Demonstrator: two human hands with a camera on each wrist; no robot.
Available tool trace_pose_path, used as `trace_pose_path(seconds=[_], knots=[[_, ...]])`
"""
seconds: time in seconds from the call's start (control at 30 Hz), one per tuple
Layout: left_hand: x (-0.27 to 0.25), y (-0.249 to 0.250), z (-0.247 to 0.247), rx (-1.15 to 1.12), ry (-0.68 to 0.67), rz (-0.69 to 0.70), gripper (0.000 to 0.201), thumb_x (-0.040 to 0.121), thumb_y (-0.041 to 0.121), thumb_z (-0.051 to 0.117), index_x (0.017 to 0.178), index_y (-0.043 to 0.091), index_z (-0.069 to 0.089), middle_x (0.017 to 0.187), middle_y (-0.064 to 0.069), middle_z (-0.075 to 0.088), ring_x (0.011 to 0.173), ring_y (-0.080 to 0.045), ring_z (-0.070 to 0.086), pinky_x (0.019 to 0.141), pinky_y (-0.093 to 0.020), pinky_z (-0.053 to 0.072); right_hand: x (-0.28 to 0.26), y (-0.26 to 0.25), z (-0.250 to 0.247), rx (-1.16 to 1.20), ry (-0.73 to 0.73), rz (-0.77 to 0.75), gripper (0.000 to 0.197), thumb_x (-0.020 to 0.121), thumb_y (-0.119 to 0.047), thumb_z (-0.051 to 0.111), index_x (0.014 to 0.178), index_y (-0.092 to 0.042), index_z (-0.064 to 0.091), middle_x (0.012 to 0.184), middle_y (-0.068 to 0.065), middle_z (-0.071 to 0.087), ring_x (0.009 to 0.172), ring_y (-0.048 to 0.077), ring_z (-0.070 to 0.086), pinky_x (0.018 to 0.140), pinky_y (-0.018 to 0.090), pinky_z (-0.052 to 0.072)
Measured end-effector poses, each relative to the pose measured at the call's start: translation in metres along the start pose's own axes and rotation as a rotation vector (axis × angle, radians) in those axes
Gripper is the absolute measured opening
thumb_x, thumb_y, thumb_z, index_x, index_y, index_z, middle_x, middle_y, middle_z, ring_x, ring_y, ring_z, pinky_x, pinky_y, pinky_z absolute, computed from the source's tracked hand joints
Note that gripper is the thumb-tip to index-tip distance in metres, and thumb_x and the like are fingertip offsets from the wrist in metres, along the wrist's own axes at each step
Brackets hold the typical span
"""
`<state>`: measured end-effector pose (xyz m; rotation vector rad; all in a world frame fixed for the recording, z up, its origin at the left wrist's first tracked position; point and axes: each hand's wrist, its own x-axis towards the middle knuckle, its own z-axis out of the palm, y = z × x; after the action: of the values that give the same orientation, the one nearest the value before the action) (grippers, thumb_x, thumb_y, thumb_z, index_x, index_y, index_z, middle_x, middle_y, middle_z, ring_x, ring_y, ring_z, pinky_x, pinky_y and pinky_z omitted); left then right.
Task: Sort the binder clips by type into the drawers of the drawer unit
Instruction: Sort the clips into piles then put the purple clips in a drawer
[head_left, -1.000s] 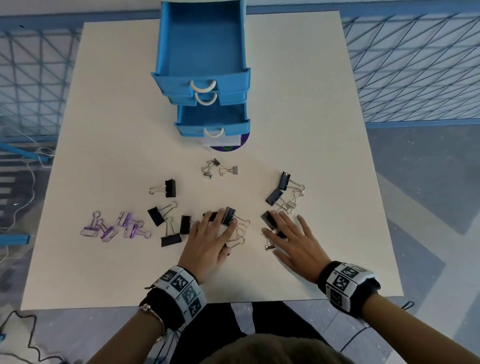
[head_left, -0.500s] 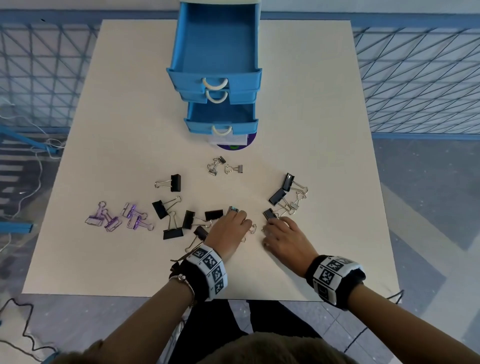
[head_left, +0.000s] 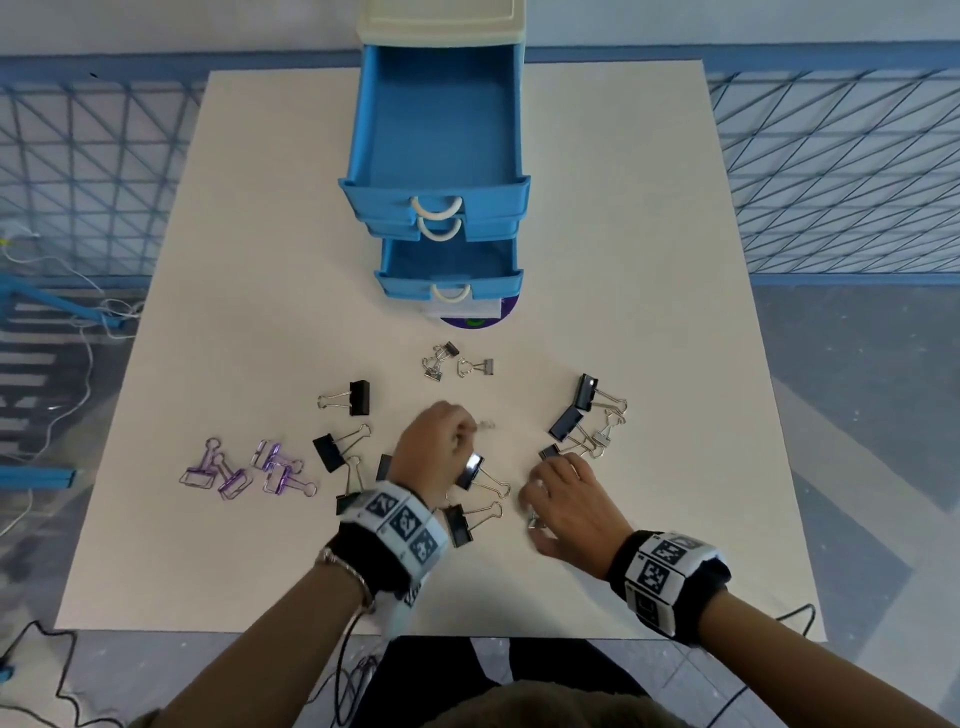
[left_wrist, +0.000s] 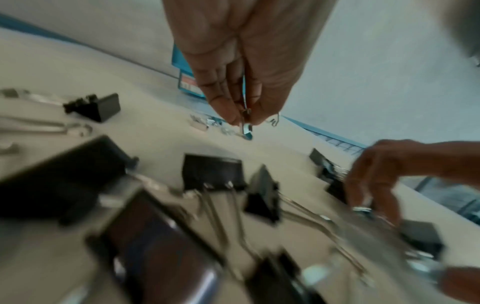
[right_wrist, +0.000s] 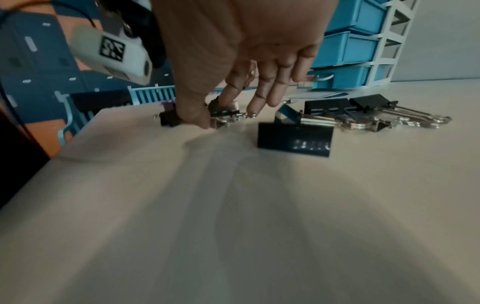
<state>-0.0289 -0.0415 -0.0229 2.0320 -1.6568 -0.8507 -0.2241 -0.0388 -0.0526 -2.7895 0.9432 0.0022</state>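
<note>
My left hand (head_left: 465, 430) is raised above the table and pinches a small silver binder clip (left_wrist: 246, 127) between thumb and fingertips (left_wrist: 228, 115). My right hand (head_left: 535, 512) is low on the table and pinches another small silver clip (right_wrist: 226, 118) between thumb and forefinger. Large black clips (head_left: 467, 470) lie between the two hands. More black clips (head_left: 576, 410) lie to the right and others (head_left: 358, 397) to the left. Purple clips (head_left: 244, 470) sit at the far left. The blue drawer unit (head_left: 439, 130) stands at the back with three drawers pulled out.
A few small silver clips (head_left: 457, 361) lie just in front of the bottom drawer (head_left: 447, 288). A purple disc (head_left: 475, 322) shows under the unit. The white table (head_left: 649, 234) has bare areas on both sides of the unit. Cables hang off the left edge.
My left hand has risen off the pile and moved towards the drawers with a small silver clip. My right hand has curled in and closed its thumb and forefinger on another small clip.
</note>
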Motion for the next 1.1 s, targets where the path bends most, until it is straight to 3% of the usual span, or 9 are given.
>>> trace_pose_path(seconds=[0.17,0.23,0.37,0.47,0.53,0.7,0.83,1.0,1.1], knots=[[0.042,-0.015,-0.016,0.079,0.105,-0.113,0.008,0.083,0.0,0.055,0.088,-0.001,0.061,0.094,-0.02,0.062,0.083,-0.031,0.059,0.069,-0.034,0.044,0.034,0.002,-0.025,0.234,0.046,0.246,0.023,0.065,-0.039,0.052,0.08,-0.022,0.055,0.078,0.001,0.062,0.073,0.023,0.06,0.08,0.029,0.03],[0.046,-0.019,-0.016,0.091,0.066,-0.158,0.017,0.084,-0.002,0.05,0.097,-0.002,0.062,0.102,-0.022,0.06,0.092,-0.034,0.058,0.076,-0.036,0.045,0.057,0.004,-0.031,0.28,0.032,0.327,0.019,0.068,-0.03,0.06,0.083,-0.018,0.058,0.085,0.006,0.062,0.078,0.027,0.06,0.086,0.036,0.038],[0.025,-0.023,-0.02,0.032,0.032,-0.095,0.03,0.085,-0.001,0.05,0.113,0.002,0.058,0.118,-0.018,0.056,0.106,-0.031,0.056,0.089,-0.035,0.043,0.099,0.004,-0.035,0.293,-0.065,0.363,0.021,0.077,-0.023,0.063,0.095,-0.012,0.06,0.105,0.012,0.058,0.095,0.032,0.056,0.094,0.04,0.037],[0.004,-0.041,-0.036,0.006,0.161,-0.117,0.032,0.084,-0.002,0.05,0.116,0.002,0.056,0.122,-0.017,0.054,0.111,-0.028,0.053,0.095,-0.031,0.039,0.116,0.004,-0.032,0.301,-0.066,0.361,0.021,0.083,-0.023,0.059,0.101,-0.013,0.059,0.112,0.012,0.055,0.103,0.029,0.053,0.096,0.037,0.034],[-0.004,-0.061,-0.051,0.039,0.217,-0.147,0.037,0.082,-0.006,0.049,0.117,0.003,0.055,0.125,-0.018,0.051,0.113,-0.032,0.05,0.1,-0.039,0.041,0.121,0.005,-0.028,0.306,-0.086,0.373,0.022,0.084,-0.022,0.058,0.104,-0.012,0.059,0.114,0.012,0.053,0.105,0.03,0.052,0.096,0.037,0.035],[-0.007,-0.099,-0.084,0.162,0.058,-0.244,0.057,0.083,-0.007,0.044,0.135,0.016,0.037,0.146,-0.012,0.028,0.13,-0.03,0.03,0.101,-0.04,0.037,0.099,-0.007,-0.02,0.265,-0.074,0.248,0.042,0.088,-0.036,0.051,0.122,-0.013,0.051,0.134,0.021,0.047,0.12,0.037,0.049,0.101,0.047,0.039],[-0.013,-0.105,-0.086,0.29,-0.235,-0.209,0.073,0.082,0.002,0.052,0.142,0.024,0.017,0.155,-0.006,0.002,0.141,-0.023,0.004,0.105,-0.043,0.036,0.072,-0.039,-0.011,0.149,-0.173,-0.047,0.06,0.086,-0.054,0.03,0.138,-0.024,0.029,0.148,0.02,0.032,0.133,0.036,0.034,0.104,0.053,0.02],[-0.024,-0.103,-0.068,0.447,-0.392,-0.105,0.089,0.077,0.01,0.056,0.143,0.023,-0.002,0.155,-0.007,-0.009,0.142,-0.025,-0.002,0.107,-0.042,0.034,0.059,-0.062,0.007,0.042,-0.234,-0.16,0.076,0.074,-0.056,0.061,0.137,-0.024,0.034,0.143,0.016,0.043,0.128,0.035,0.044,0.096,0.053,0.043],[-0.036,-0.096,-0.056,0.429,-0.391,-0.069,0.086,0.081,0.007,0.051,0.143,0.023,-0.006,0.155,-0.006,-0.013,0.142,-0.026,-0.004,0.097,-0.041,0.045,0.05,-0.061,0.011,0.031,-0.242,-0.116,0.074,0.071,-0.055,0.065,0.135,-0.025,0.04,0.143,0.015,0.043,0.128,0.034,0.045,0.095,0.051,0.046]])
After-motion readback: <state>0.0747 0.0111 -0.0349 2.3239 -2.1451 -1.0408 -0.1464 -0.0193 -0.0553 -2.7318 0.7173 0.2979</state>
